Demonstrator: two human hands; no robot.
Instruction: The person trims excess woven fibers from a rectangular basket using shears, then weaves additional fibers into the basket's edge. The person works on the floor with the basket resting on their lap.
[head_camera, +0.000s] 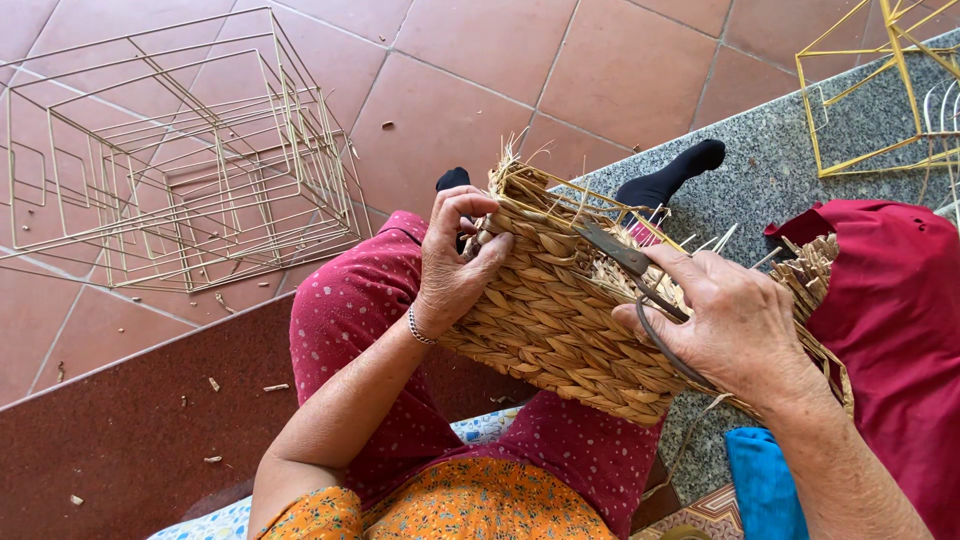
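Now woven basket (560, 320) sits between left hand (452, 262) and right hand (735, 320).

One camera only, worn on the person's head, looking steeply down and close onto the lap (400, 330) and forearms. It faces forward over the knees, taking in the tiled floor (480, 90) beyond and a granite ledge (770, 170) at right.

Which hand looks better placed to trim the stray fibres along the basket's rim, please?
Probably the right hand: it holds the scissors, blades near the rim, while the left hand grips the woven basket.
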